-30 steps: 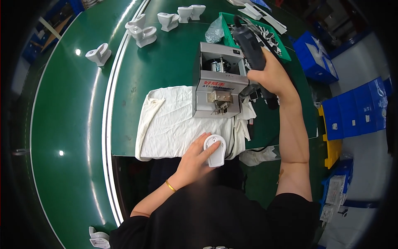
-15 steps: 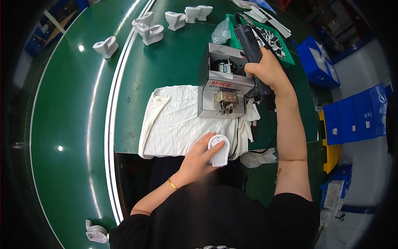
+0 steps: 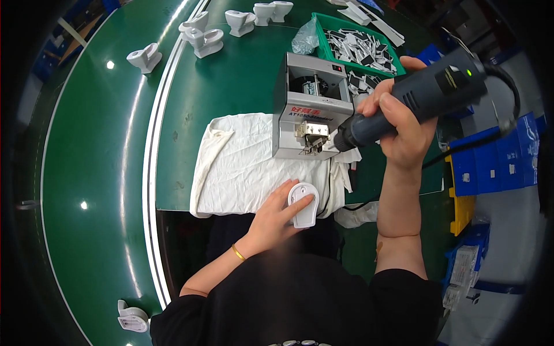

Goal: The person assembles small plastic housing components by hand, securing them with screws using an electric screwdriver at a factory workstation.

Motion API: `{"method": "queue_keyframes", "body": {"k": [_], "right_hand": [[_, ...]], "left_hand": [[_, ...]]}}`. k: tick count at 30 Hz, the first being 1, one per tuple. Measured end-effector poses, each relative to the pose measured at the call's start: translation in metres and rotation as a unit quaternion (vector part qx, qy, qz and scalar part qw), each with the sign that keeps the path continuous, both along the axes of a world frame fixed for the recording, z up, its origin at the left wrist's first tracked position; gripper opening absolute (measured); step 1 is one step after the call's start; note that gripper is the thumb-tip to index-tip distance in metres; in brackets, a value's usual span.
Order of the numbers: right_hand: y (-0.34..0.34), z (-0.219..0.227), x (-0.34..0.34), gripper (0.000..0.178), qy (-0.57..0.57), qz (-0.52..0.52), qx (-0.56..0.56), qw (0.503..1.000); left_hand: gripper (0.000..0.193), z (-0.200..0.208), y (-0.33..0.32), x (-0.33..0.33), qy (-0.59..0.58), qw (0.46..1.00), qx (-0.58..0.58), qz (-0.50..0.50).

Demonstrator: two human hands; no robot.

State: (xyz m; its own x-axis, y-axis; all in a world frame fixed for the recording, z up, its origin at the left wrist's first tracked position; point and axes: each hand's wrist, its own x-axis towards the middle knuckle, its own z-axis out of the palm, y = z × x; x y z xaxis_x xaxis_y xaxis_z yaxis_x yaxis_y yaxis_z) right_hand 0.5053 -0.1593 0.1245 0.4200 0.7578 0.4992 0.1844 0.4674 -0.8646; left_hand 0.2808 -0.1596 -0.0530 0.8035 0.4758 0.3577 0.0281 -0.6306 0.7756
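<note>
My left hand [image 3: 266, 222] is closed around a white miniature toilet [image 3: 304, 217], its hollow underside facing up, with a finger lying over it. This is just past the near edge of a white cloth [image 3: 245, 164]. In my right hand [image 3: 408, 135] is a dark electric screwdriver [image 3: 441, 86] with a green light on it, tilted so that its nose points left and down. The nose is at the front right of a grey metal screw feeder [image 3: 283, 141]; its bit tip is too small to make out.
Several more white miniature toilets [image 3: 206, 43] stand at the far left, and one [image 3: 134, 319] lies near left. Behind the feeder are a green basket [image 3: 323, 49] of small white and black parts and a clear plastic bag [image 3: 304, 39]. Blue bins [image 3: 490, 158] stand right.
My right hand has brought the electric screwdriver from upright beside the feeder to a tilt, nose toward the feeder's front. My left hand still holds the miniature toilet, almost unmoved.
</note>
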Motion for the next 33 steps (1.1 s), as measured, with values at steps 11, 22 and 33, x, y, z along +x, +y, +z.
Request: {"method": "queue_keyframes", "body": {"k": [11, 22, 33], "right_hand": [[0.016, -0.031, -0.014, 0.040, -0.034, 0.025, 0.021, 0.999], [0.040, -0.030, -0.013, 0.039, -0.036, 0.005, -0.028, 0.999], [0.030, -0.028, -0.015, 0.040, -0.017, 0.053, -0.013, 0.998]], "left_hand": [[0.064, 0.001, 0.000, 0.001, 0.007, 1.000, -0.001, -0.002], [0.063, -0.002, 0.000, 0.003, 0.007, 1.000, 0.022, -0.005], [0.064, -0.006, -0.001, 0.003, -0.005, 0.999, 0.033, -0.005]]}}
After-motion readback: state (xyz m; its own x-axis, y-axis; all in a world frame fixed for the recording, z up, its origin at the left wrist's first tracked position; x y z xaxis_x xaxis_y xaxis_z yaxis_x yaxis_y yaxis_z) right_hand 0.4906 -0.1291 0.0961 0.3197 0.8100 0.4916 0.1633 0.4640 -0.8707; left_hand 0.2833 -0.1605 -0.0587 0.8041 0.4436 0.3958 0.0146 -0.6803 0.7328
